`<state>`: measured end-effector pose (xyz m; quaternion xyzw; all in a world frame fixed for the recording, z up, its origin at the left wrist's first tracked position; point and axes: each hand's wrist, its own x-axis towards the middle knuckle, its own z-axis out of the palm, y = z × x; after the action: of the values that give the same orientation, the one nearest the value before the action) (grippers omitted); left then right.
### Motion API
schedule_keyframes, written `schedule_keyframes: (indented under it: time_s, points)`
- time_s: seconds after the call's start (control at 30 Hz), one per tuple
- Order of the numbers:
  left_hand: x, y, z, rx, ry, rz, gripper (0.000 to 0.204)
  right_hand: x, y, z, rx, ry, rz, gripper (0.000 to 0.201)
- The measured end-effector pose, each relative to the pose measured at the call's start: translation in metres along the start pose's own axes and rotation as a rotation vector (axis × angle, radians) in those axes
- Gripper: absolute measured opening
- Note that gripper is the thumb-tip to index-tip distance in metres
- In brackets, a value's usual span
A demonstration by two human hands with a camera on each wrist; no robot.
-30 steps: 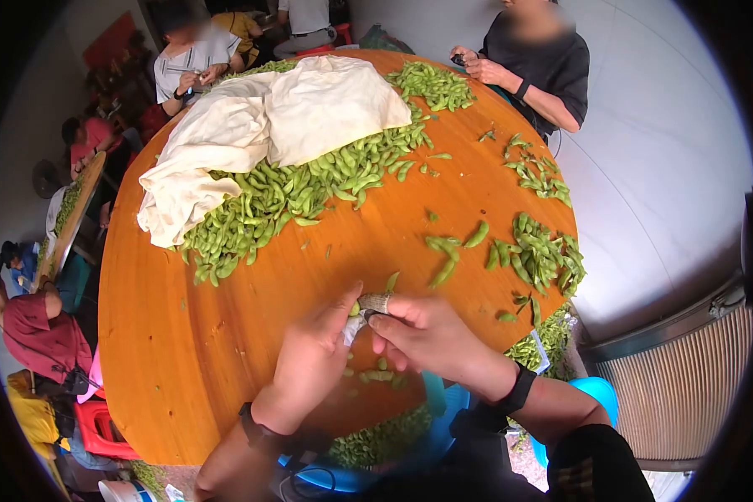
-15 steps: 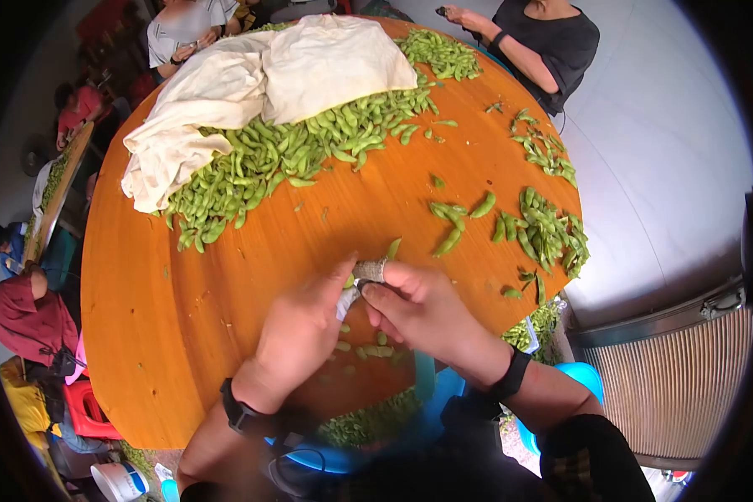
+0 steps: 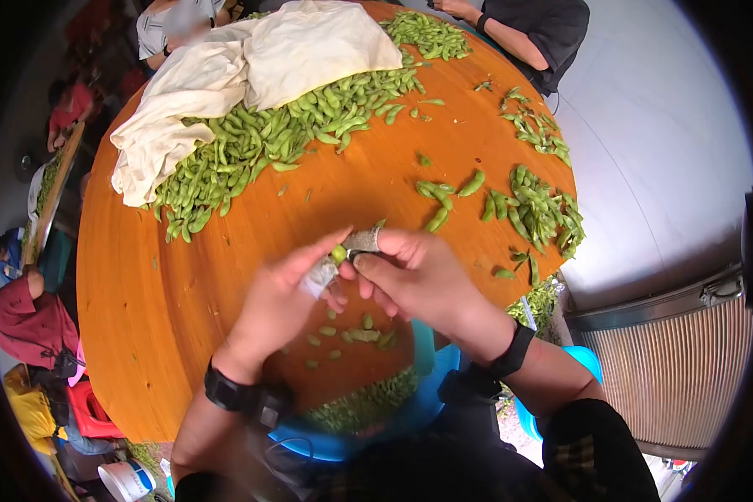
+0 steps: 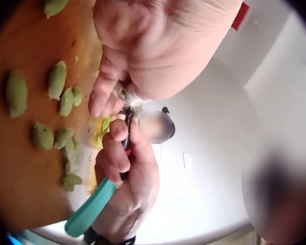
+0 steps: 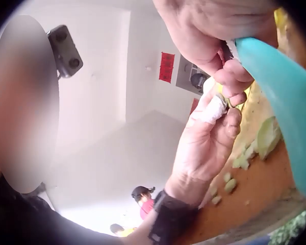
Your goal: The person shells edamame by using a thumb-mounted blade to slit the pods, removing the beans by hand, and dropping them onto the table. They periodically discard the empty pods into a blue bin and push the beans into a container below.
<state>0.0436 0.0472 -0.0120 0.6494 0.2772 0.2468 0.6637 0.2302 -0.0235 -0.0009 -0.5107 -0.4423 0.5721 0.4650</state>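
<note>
Near the table's front edge my two hands meet. My left hand (image 3: pixel 280 297) pinches a green soybean pod (image 3: pixel 338 253) between thumb and fingers; a white wrapping (image 5: pixel 214 108) covers its thumb. My right hand (image 3: pixel 431 280), a woven wrap (image 3: pixel 363 241) round its index finger, presses in against the pod. Its curled fingers grip a tool with a curved teal handle (image 5: pixel 278 102), whose working end is mostly hidden by the fingers. Below the hands, several shelled beans (image 4: pixel 57 80) and an empty-looking pod (image 3: pixel 362 335) lie on the wooden table (image 3: pixel 201 309).
A large heap of pods (image 3: pixel 259 142) lies under a cream cloth (image 3: pixel 322 50) across the table. Smaller pod piles (image 3: pixel 544 209) sit at the right. A blue basin (image 3: pixel 431 410) with green matter stands below the front edge. Other people sit around the room.
The head view has tilted and shifted. My hands have turned slightly, so the green pod shows more plainly between them; less of its tip sticks up beyond the right index finger.
</note>
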Motion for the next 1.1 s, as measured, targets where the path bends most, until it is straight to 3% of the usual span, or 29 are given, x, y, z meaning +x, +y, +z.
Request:
schedule_keyframes:
  time_s: [0.07, 0.1, 0.27, 0.37, 0.67, 0.77, 0.87, 0.93, 1.03, 1.1]
  points:
    - [-0.005, 0.006, 0.008, 0.682, 0.059, 0.157, 0.055, -0.004, 0.001, 0.001, -0.008, 0.015, -0.021, 0.012]
    - [-0.006, 0.003, 0.013, 0.801, 0.125, 0.282, 0.058, -0.006, 0.003, 0.003, -0.015, 0.022, -0.032, 0.012]
    - [-0.01, 0.003, 0.01, 0.904, 0.183, 0.319, 0.059, -0.013, -0.001, 0.013, -0.099, 0.023, -0.101, 0.012]
    - [-0.01, 0.005, 0.005, 0.893, 0.16, 0.382, 0.058, -0.009, 0.001, 0.008, 0.073, -0.032, -0.008, 0.011]
    - [-0.007, 0.0, -0.002, 0.533, 0.027, 0.18, 0.05, -0.006, -0.003, 0.003, 0.088, -0.045, 0.071, 0.012]
    - [-0.003, -0.002, -0.001, -0.056, 0.002, 0.045, 0.042, -0.003, -0.007, 0.0, 0.084, -0.072, 0.067, 0.012]
    - [-0.002, 0.003, 0.002, -0.091, 0.032, -0.04, 0.038, -0.002, -0.009, 0.0, 0.02, -0.023, 0.12, 0.011]
    - [-0.003, 0.005, 0.004, -0.063, 0.04, -0.057, 0.033, -0.003, 0.0, 0.004, -0.27, 0.047, -0.191, 0.01]
    - [-0.004, 0.005, 0.003, -0.247, 0.051, -0.133, 0.037, -0.012, -0.005, 0.008, -0.254, 0.048, -0.262, 0.008]
    - [-0.006, 0.005, 0.002, -0.565, -0.034, -0.166, 0.034, -0.016, -0.005, 0.009, -0.287, 0.041, -0.325, 0.008]
